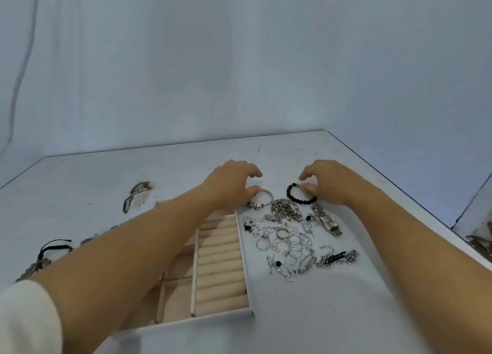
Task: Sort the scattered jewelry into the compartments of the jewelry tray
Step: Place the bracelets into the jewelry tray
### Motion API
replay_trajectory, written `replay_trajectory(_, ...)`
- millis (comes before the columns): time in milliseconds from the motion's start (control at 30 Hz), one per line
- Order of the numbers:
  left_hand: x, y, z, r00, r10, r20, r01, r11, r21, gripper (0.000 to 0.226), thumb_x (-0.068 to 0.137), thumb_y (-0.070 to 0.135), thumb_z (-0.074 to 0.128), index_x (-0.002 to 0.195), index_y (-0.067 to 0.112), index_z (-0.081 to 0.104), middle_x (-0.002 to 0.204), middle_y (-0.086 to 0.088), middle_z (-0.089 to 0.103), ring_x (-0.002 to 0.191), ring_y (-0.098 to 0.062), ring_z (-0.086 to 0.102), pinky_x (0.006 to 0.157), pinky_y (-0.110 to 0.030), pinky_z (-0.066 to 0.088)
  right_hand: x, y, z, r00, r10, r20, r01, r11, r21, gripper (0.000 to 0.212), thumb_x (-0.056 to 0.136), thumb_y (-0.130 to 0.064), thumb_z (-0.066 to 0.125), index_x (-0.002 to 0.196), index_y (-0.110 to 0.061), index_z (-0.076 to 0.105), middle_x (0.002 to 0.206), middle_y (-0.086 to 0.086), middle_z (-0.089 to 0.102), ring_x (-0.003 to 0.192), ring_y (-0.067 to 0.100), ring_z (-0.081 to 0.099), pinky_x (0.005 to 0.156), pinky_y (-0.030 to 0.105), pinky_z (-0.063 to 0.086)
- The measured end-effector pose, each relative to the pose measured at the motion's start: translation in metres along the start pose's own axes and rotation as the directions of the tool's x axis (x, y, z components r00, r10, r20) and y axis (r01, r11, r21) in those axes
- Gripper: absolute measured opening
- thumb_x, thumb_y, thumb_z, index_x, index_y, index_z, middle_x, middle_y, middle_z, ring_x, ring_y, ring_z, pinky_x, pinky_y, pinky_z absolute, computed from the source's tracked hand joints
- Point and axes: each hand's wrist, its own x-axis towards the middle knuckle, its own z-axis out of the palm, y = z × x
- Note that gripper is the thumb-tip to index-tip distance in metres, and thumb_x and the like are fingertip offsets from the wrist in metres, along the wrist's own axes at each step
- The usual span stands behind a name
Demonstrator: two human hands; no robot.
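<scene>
Scattered silver jewelry [286, 210] all unsorted at 3 o'clock of the beige velvet tray [221, 263], left hand [234, 183] and right hand [330, 183] loose, gripping nothing yet.

shiny silver metal on the rings [288, 243] and chain [286, 210], matt black beads on the bracelet [299, 196], soft beige velvety cloth lining the jewelry tray [221, 263], all on a smooth, scuffed white tabletop [292, 300].

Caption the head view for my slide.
Left hand hovers by a silver bangle, right hand by a black bead bracelet, beyond scattered jewelry beside the beige jewelry tray.
</scene>
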Motion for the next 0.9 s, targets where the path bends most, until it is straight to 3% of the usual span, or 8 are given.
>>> replay_trajectory(233,0.018,-0.008,0.008,0.992,-0.035,0.117,0.035,0.999,0.007,0.028,0.086,0.041,0.061,0.112,0.031,0.067,0.112,0.012,0.064,0.110,-0.011,0.053,0.094,-0.035,0.045,0.013,0.007,0.018,0.999,0.046,0.018,-0.046,0.997,0.055,0.028,0.090,-0.038,0.056,0.113,-0.024,0.064,0.110,-0.004,0.059,0.094,0.012,0.051,0.081,0.027,0.042)
replay_trajectory(400,0.024,-0.008,0.010,0.995,-0.019,0.101,0.021,1.000,-0.015,0.014,0.086,0.036,0.064,0.096,0.029,0.072,0.100,0.012,0.068,0.098,-0.009,0.057,0.085,-0.030,0.048,0.020,0.004,0.019,1.000,0.016,-0.010,-0.016,1.000,0.020,0.017,0.091,-0.028,0.056,0.099,-0.020,0.069,0.102,-0.003,0.061,0.088,0.014,0.053,0.074,0.025,0.040)
replay_trajectory(567,0.024,-0.004,0.010,0.995,0.011,0.095,-0.013,1.000,0.024,0.015,0.091,0.033,0.057,0.097,0.024,0.068,0.099,0.007,0.064,0.094,-0.012,0.055,0.079,-0.030,0.047,0.019,-0.002,0.023,0.999,0.023,-0.036,-0.024,1.000,-0.006,0.015,0.091,-0.022,0.050,0.096,-0.015,0.063,0.096,0.001,0.063,0.084,0.018,0.057,0.073,0.029,0.046)
replay_trajectory(733,0.013,-0.003,0.006,0.998,-0.004,-0.060,0.003,1.000,-0.014,0.016,0.093,0.031,0.053,0.099,0.024,0.066,0.094,0.007,0.068,0.088,-0.014,0.061,0.078,-0.033,0.050,0.012,-0.013,0.017,0.990,-0.036,-0.136,0.053,0.991,0.127,0.012,0.094,-0.026,0.048,0.098,-0.019,0.056,0.088,-0.001,0.064,0.078,0.019,0.058,0.070,0.036,0.050)
replay_trajectory(900,-0.010,-0.010,-0.011,0.957,0.000,-0.289,-0.004,1.000,-0.013,0.016,0.094,0.029,0.052,0.100,0.022,0.065,0.092,0.009,0.066,0.075,-0.010,0.053,0.072,-0.027,0.042,0.010,-0.041,0.005,0.946,-0.181,-0.270,0.206,0.976,0.071,0.017,0.098,-0.027,0.043,0.102,-0.017,0.055,0.089,-0.002,0.060,0.075,0.017,0.054,0.065,0.032,0.045)
